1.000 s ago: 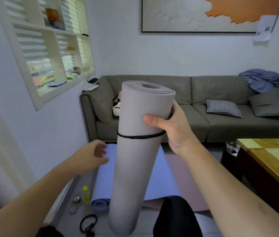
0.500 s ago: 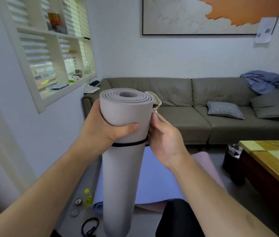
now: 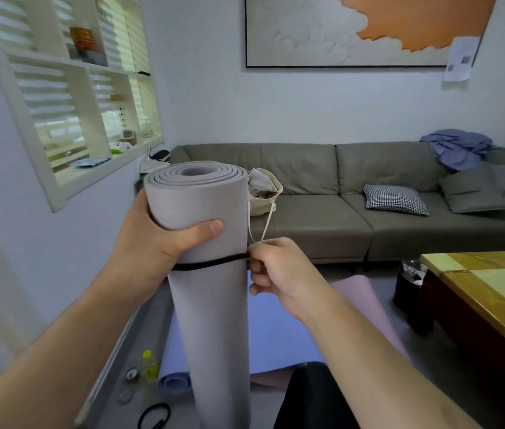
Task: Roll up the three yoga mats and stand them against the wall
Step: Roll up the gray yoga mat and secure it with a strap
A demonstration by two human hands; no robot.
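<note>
Standing upright, grey rolled mat (image 3: 214,305): left hand (image 3: 152,243) grips it, right hand (image 3: 279,267) pinches its black band (image 3: 211,264).

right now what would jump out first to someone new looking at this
A rolled grey yoga mat stands upright at centre, the left hand gripping its top and the right hand pinching the black band around it. Behind it a blue mat lies on a pink mat, before the grey sofa.

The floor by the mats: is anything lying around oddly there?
Yes. A small yellow bottle, two round lids and a loose black band lie scattered on the floor beside the partly rolled blue mat.
</note>
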